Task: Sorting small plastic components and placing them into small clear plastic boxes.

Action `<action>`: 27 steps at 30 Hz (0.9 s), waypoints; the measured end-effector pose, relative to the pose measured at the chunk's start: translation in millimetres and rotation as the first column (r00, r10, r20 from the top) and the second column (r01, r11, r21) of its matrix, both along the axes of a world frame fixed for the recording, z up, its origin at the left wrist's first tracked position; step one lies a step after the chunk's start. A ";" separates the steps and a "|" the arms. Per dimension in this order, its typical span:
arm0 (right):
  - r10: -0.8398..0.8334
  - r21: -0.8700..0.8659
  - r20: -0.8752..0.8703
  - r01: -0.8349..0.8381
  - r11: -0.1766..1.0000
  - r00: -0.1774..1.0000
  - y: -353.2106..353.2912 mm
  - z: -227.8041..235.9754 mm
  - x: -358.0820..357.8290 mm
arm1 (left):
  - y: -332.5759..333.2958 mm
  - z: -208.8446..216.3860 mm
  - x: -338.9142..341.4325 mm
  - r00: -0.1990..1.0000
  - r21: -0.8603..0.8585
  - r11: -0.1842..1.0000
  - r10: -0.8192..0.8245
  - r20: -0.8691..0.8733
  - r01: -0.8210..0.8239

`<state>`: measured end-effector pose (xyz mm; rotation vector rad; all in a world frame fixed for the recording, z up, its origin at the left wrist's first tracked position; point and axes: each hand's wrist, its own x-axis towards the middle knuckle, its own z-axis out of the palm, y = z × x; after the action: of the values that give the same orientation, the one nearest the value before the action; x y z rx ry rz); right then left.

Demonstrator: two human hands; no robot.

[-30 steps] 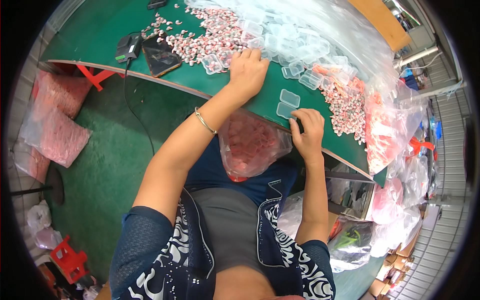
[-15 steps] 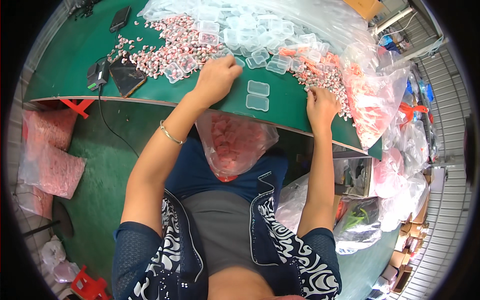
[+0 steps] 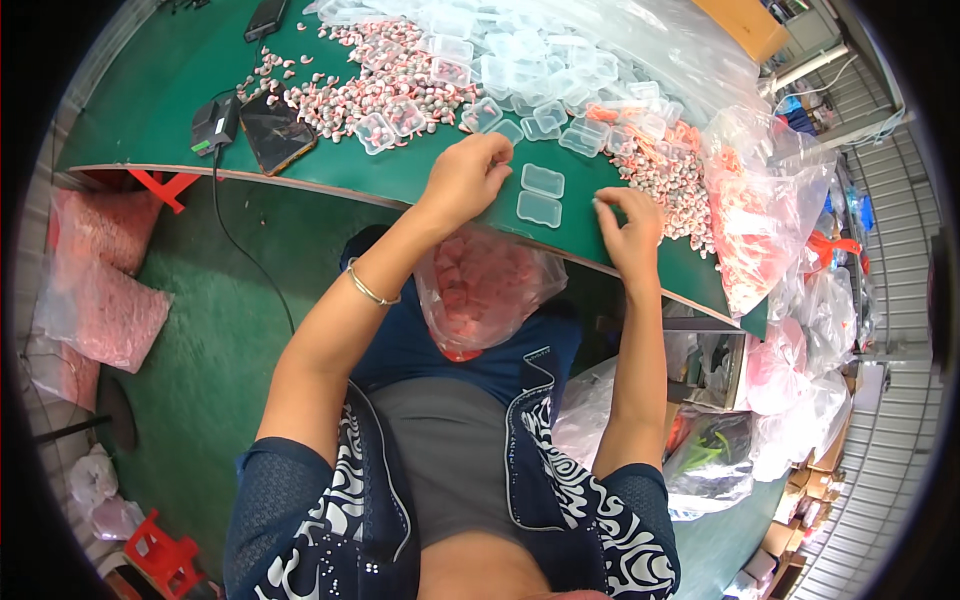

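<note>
An open clear plastic case (image 3: 541,194) lies flat on the green table between my hands, its two halves side by side. My left hand (image 3: 466,180) is left of it, thumb apart from the bent fingers, with nothing visible between them. Just beyond those fingertips lies another clear case (image 3: 508,131); whether they touch it I cannot tell. My right hand (image 3: 632,228) is right of the open case, thumb and forefinger tips together; anything in the pinch is too small to name. Past it spreads a heap of small grey-and-pink pieces (image 3: 672,185).
More grey-and-pink pieces (image 3: 345,105) cover the table's left part, near a black tablet-like device (image 3: 277,135) and a corded box (image 3: 213,127). Clear cases (image 3: 545,65) pile up at the back. A bag of pink strands (image 3: 755,220) stands at the right edge; another pink-filled bag (image 3: 480,285) hangs below.
My right hand has moved left from the grey-and-pink heap toward the open case. My left hand has come slightly nearer to me, its thumb now apart from the fingers. The whole view has shifted a little.
</note>
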<state>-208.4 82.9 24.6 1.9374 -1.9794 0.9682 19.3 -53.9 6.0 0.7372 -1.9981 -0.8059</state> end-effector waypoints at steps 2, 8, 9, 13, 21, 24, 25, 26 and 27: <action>0.159 0.024 0.041 -0.160 0.987 0.986 -0.2 5.4 18.9 | 9.7 3.5 0.5 0.993 0.025 0.994 -0.108 -0.056 0.110; 0.292 0.129 -0.018 -0.287 0.949 0.956 -11.4 8.0 43.3 | 28.0 6.6 -7.5 0.969 -0.141 0.961 -0.223 0.110 0.237; 0.296 0.134 -0.026 -0.290 0.948 0.955 -11.8 10.1 43.5 | 27.9 6.3 -6.9 0.965 -0.140 0.960 -0.225 0.136 0.244; 0.343 0.148 0.033 -0.344 0.927 0.939 -13.6 13.8 38.4 | 24.6 -1.5 -5.4 0.961 -0.178 0.952 -0.222 0.165 0.251; -0.130 -0.122 -0.130 0.114 0.986 0.983 -79.1 14.5 -36.8 | 24.9 -0.7 -3.2 0.981 -0.194 0.966 -0.146 0.128 0.169; -0.287 -0.092 -0.279 0.272 0.958 0.916 -109.6 10.5 -52.0 | 23.5 -3.4 -2.5 0.977 -0.171 0.971 -0.140 0.160 0.167; -0.312 -0.074 -0.323 0.305 0.949 0.893 -116.9 10.6 -52.8 | 23.6 -3.4 -1.5 0.976 -0.157 0.974 -0.139 0.168 0.166; -0.314 -0.037 -0.347 0.322 0.946 0.884 -122.3 10.5 -53.8 | 23.6 -3.4 -1.1 0.976 -0.155 0.974 -0.142 0.164 0.168; -0.315 0.000 -0.371 0.339 0.941 0.873 -127.2 10.5 -55.0 | 23.6 -3.3 -1.1 0.976 -0.154 0.973 -0.146 0.159 0.171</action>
<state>-263.4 -44.3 35.1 1.5885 -2.0362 0.4223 18.3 -30.3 2.7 0.5581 -2.2489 -0.6813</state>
